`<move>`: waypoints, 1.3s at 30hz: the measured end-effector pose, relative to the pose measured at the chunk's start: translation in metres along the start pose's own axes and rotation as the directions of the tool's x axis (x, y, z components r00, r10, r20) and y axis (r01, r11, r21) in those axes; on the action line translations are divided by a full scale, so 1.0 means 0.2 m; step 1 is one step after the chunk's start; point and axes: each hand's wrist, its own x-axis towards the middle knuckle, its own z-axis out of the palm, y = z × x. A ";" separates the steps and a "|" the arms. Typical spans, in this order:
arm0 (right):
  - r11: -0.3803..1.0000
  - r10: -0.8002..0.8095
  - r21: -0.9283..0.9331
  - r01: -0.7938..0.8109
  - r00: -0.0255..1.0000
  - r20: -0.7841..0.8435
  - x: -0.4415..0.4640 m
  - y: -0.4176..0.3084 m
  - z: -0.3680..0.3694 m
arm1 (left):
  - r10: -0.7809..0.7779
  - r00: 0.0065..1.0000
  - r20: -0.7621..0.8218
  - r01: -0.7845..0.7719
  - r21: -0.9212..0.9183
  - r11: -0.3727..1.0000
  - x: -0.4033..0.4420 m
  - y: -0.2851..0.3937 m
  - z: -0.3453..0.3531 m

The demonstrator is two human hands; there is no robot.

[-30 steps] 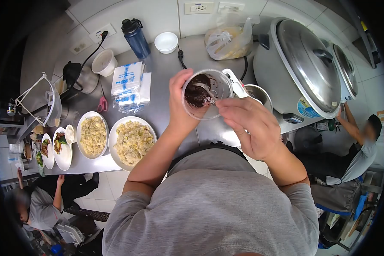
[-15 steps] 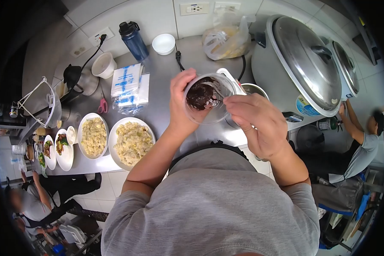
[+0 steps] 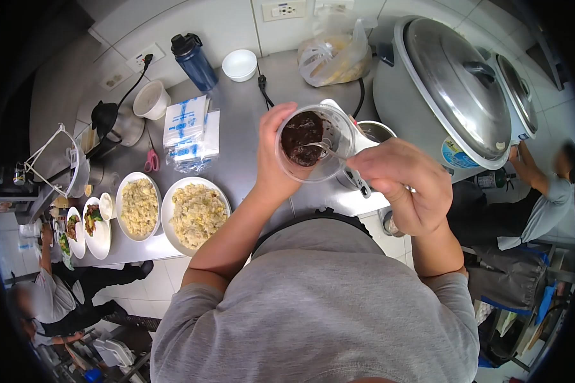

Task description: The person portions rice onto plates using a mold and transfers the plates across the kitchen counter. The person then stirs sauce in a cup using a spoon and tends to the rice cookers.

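My left hand [image 3: 275, 153] is wrapped round a clear plastic cup [image 3: 340, 131], tilted so its mouth faces me. Inside lies a dark brown, glossy paste [image 3: 302, 135]. With fingers pinched, my right hand [image 3: 406, 179] grips the handle of a metal spoon [image 3: 326, 148], whose tip is in the paste. Behind the cup and right hand stands a metal pot [image 3: 377, 131], partly hidden. A white handle [image 3: 331, 104] shows just behind the cup's rim. Two plates of fried rice [image 3: 195, 214] [image 3: 139, 205] rest left of my left forearm.
A large lidded rice cooker [image 3: 453, 83] stands at right, a tied plastic bag [image 3: 335, 57] near the wall. Blue bottle [image 3: 195, 64], white bowl [image 3: 239, 66], packaged bags [image 3: 188, 131], pink scissors [image 3: 151, 161] and a kettle [image 3: 124, 124] are at left. People [image 3: 57, 293] [image 3: 543, 191] work on both sides.
The spoon has shifted from the cup's lower right side into the middle of the paste. My right hand has moved slightly right and down.
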 end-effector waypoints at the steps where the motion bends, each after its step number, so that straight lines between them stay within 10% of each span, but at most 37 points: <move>1: 1.000 -0.016 0.011 0.016 1.000 0.006 0.00 0.00 -0.01 | -0.008 1.000 -0.003 0.008 -0.011 1.000 0.00 -0.01 0.01; 10: 0.997 -0.070 -0.013 0.070 0.997 -0.030 0.01 -0.01 0.01 | -0.017 1.000 0.013 0.016 0.040 0.999 0.01 -0.01 -0.01; 17: 0.781 0.594 0.461 -0.421 0.728 -0.341 -0.01 0.05 0.10 | -0.045 0.998 0.053 0.044 0.026 0.999 0.00 -0.02 0.00; 23: 0.634 0.737 0.694 -0.341 0.539 -0.408 -0.03 0.19 0.02 | -0.222 0.957 0.187 0.224 0.014 0.975 -0.02 0.02 -0.01; 29: 0.658 0.678 0.724 -0.207 0.581 -0.450 -0.01 0.13 -0.11 | -0.335 0.857 0.391 0.417 -0.143 0.898 0.04 0.26 -0.10; 33: 0.596 0.691 0.793 -0.124 0.583 -0.428 0.02 0.01 -0.21 | -0.152 0.680 0.718 0.338 -0.123 0.933 0.14 0.47 -0.23; 35: 0.485 0.682 0.874 -0.034 0.640 -0.354 0.04 -0.07 -0.25 | -0.059 0.577 0.815 0.539 -0.326 0.776 0.15 0.50 -0.26; 37: 0.411 0.652 0.910 0.054 0.680 -0.335 0.08 -0.15 -0.26 | 0.227 0.550 0.804 0.238 -0.411 0.880 0.23 0.54 -0.26; 39: 0.346 0.519 0.935 0.082 0.813 -0.263 0.09 -0.18 -0.30 | 0.291 0.536 0.793 0.293 -0.497 0.817 0.22 0.56 -0.25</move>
